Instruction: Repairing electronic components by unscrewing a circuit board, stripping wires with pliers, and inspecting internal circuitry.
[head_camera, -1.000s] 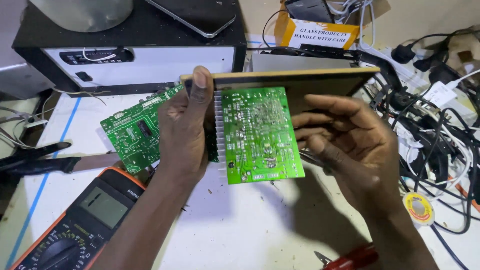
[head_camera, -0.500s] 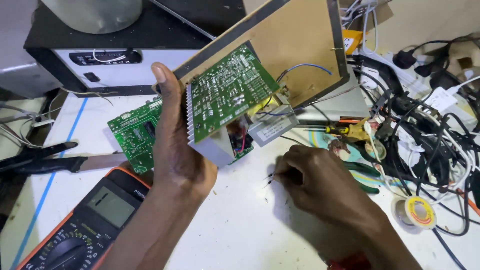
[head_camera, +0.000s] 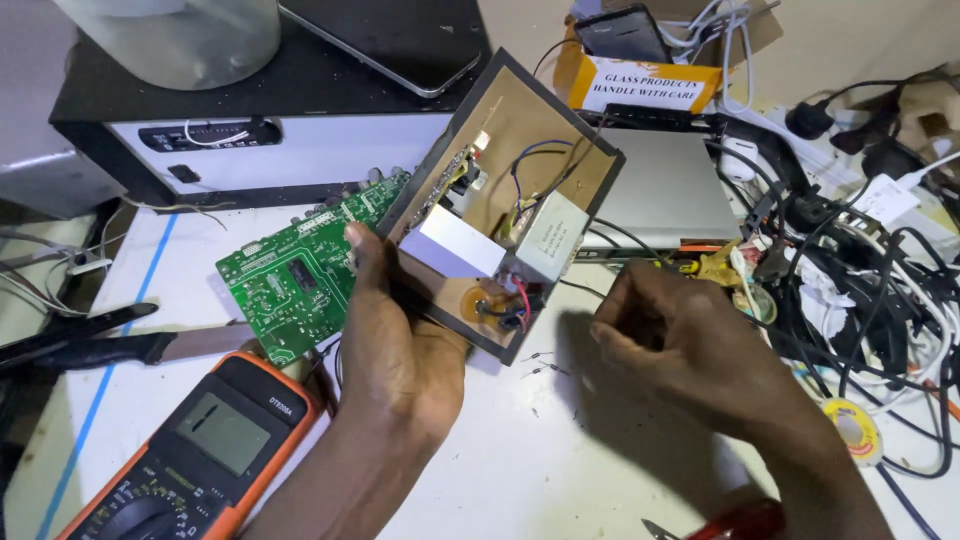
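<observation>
Left hand (head_camera: 400, 330) grips tilted wooden panel (head_camera: 500, 130) of parts above white table (head_camera: 520, 460), beside green circuit board (head_camera: 295, 275). Right hand (head_camera: 680, 345) curled shut nearby; contents hidden.

A white table (head_camera: 560, 470) carries a green circuit board (head_camera: 290, 275) and an orange multimeter (head_camera: 200, 450). A knife (head_camera: 110, 345) lies left; tangled black cables (head_camera: 860, 300) lie right.

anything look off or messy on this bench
Yes. Short snipped wire bits lie scattered on the white table, just below the opened wooden panel tilted up in the left hand. At the right, black cables sit in a tangled heap.
</observation>
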